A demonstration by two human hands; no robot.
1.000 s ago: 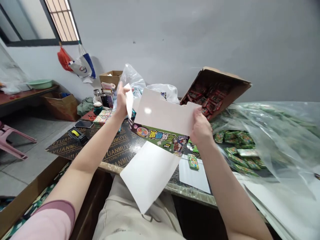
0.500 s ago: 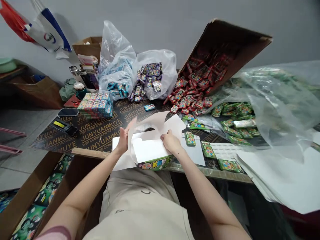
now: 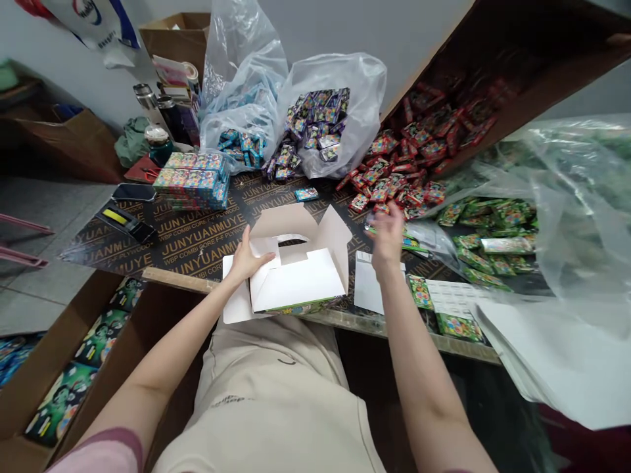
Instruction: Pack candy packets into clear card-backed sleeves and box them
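Note:
A folded white carton (image 3: 296, 279) with a printed green edge stands open at the near table edge. My left hand (image 3: 246, 259) rests on its left side with fingers pressed against the flap, steadying it. My right hand (image 3: 387, 236) is stretched out to the right of the carton, over green packets (image 3: 419, 291) and just short of the spilled red packets (image 3: 394, 187). Its fingers are blurred by motion and nothing shows in them.
A tipped cardboard box (image 3: 493, 85) spills red packets at the back right. Plastic bags hold purple packets (image 3: 315, 128) and blue packets (image 3: 241, 144). A stack of coloured boxes (image 3: 194, 179) sits left. Green packets lie under clear plastic (image 3: 566, 210). White flat sheets (image 3: 557, 358) lie right; a floor carton (image 3: 64, 387) left.
The carton went from held up in both hands to standing on the table, now opened up. My right hand has let go and moved right toward the packets. The view tilted down.

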